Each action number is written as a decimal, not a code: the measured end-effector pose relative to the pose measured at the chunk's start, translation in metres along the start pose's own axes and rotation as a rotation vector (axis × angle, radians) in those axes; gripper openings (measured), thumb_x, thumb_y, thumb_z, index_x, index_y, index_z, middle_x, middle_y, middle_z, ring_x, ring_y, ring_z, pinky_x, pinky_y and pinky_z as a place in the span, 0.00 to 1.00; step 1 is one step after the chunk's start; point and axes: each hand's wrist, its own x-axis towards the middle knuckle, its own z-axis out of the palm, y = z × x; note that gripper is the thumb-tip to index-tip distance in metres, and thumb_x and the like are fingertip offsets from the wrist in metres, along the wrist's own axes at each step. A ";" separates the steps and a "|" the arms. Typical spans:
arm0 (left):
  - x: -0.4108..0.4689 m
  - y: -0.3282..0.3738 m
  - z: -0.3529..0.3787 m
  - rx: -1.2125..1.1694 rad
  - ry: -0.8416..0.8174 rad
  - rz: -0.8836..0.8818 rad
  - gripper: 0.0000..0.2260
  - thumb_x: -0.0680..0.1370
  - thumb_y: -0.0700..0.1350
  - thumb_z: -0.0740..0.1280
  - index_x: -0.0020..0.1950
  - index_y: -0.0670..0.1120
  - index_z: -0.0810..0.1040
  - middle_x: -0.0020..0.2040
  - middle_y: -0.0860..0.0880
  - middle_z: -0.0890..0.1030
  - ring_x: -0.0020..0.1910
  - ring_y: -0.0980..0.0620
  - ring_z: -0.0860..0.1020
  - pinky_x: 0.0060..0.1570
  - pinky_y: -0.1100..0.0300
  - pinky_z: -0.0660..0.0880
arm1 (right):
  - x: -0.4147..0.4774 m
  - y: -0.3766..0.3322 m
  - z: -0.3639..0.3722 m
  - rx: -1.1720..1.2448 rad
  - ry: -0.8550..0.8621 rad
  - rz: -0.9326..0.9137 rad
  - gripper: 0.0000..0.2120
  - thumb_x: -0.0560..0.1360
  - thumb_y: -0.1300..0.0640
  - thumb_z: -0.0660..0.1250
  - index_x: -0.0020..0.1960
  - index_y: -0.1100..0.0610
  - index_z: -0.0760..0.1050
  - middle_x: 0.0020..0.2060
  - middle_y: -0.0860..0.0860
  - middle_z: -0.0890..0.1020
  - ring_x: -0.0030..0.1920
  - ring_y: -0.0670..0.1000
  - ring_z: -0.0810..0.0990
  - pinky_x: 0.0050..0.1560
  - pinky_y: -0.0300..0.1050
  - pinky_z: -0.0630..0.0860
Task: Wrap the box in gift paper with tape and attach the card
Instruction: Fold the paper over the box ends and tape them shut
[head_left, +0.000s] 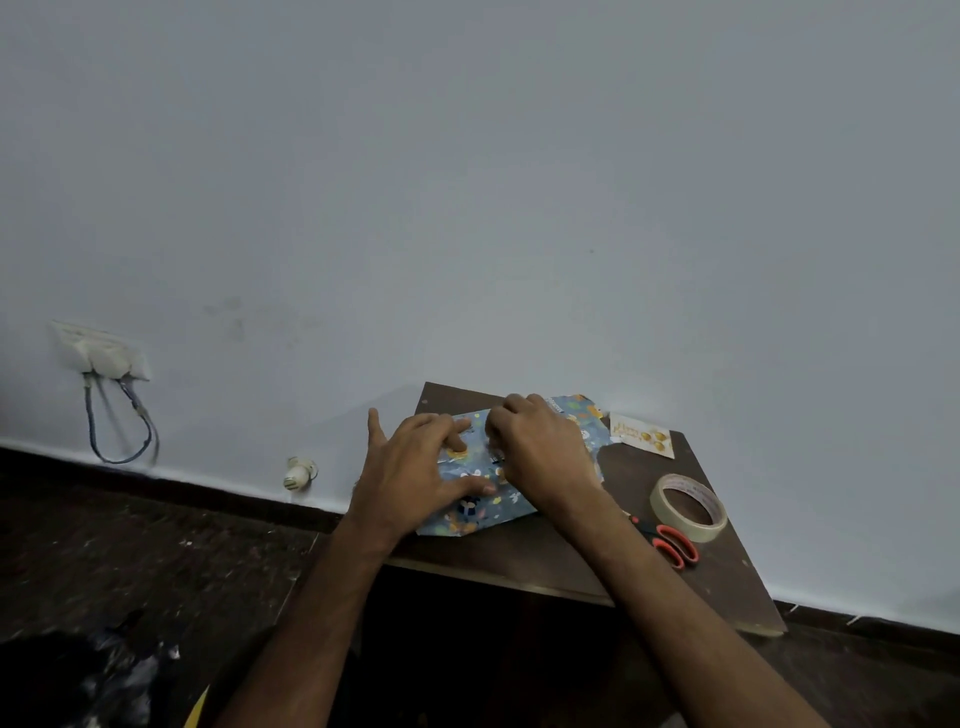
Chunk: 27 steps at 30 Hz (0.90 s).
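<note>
A box covered in blue patterned gift paper (478, 512) lies on a small dark brown table (545, 556). My left hand (415, 467) rests flat on its left part, fingers spread and pressing the paper down. My right hand (540, 449) sits on the top of the package with fingers curled, pinching the paper near the middle seam. A white greeting card (643, 435) with gold print lies at the back right of the table. A roll of pale tape (688, 506) lies to the right, with orange-handled scissors (672, 543) just in front of it.
The table stands against a pale wall (467, 208). A wall socket with blue cables (104, 358) is at the left, and a small white plug-in device (298, 473) sits low on the wall. The dark floor holds a black crumpled bag (119, 670) at the lower left.
</note>
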 end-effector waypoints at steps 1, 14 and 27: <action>0.000 0.000 0.000 -0.007 -0.008 -0.010 0.23 0.65 0.69 0.73 0.51 0.61 0.68 0.60 0.63 0.79 0.68 0.60 0.70 0.75 0.36 0.39 | 0.001 -0.002 -0.004 -0.033 -0.030 -0.009 0.11 0.75 0.63 0.66 0.57 0.57 0.74 0.55 0.53 0.76 0.57 0.55 0.73 0.40 0.46 0.64; 0.000 0.006 -0.001 0.021 -0.031 -0.071 0.23 0.67 0.70 0.70 0.47 0.55 0.68 0.49 0.62 0.73 0.61 0.60 0.73 0.76 0.35 0.40 | 0.006 -0.031 -0.025 -0.158 -0.166 -0.066 0.14 0.75 0.57 0.70 0.60 0.56 0.76 0.57 0.53 0.76 0.58 0.55 0.76 0.42 0.46 0.68; 0.000 0.004 0.000 0.059 -0.033 -0.068 0.25 0.66 0.72 0.71 0.49 0.57 0.67 0.54 0.62 0.75 0.66 0.58 0.73 0.75 0.34 0.39 | 0.017 -0.018 -0.037 -0.032 -0.343 -0.022 0.13 0.78 0.58 0.67 0.62 0.53 0.80 0.60 0.53 0.74 0.64 0.56 0.73 0.56 0.54 0.76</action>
